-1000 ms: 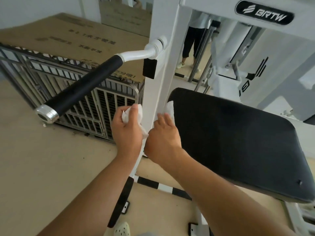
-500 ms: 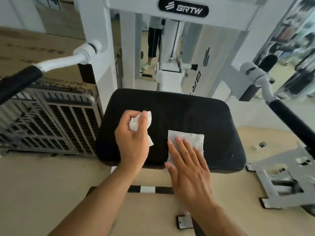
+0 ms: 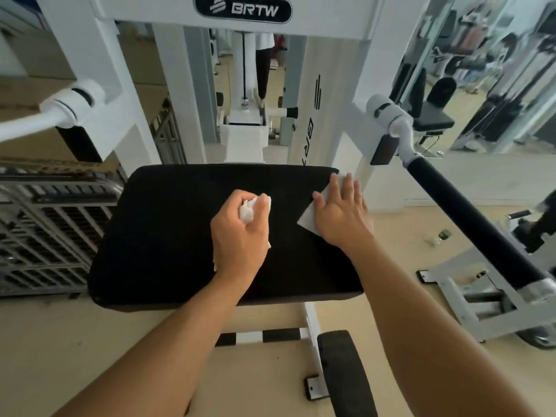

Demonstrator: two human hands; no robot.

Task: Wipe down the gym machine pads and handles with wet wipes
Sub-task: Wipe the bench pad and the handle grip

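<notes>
A wide black pad (image 3: 168, 230) of the white gym machine lies in front of me. My left hand (image 3: 239, 236) hovers over its middle and grips a crumpled white wipe (image 3: 248, 210). My right hand (image 3: 341, 212) lies flat with straight fingers on a spread white wipe (image 3: 307, 219) at the pad's far right corner. A black-gripped handle (image 3: 469, 224) on a white arm slants down at the right. The left handle's white arm (image 3: 27, 124) shows at the left edge, its grip out of frame.
The white machine frame (image 3: 99, 52) with a BRTW badge stands behind the pad. A metal wire crate (image 3: 45, 230) sits on the floor at left. A grey base frame (image 3: 469, 299) lies at right, a small black pad (image 3: 346, 374) below. Mirrors at the back reflect a person's legs.
My right hand has slid the flat wipe from the pad's near middle to its far right corner. My left hand keeps hold of the crumpled wipe. The view has turned right and centred on the pad.
</notes>
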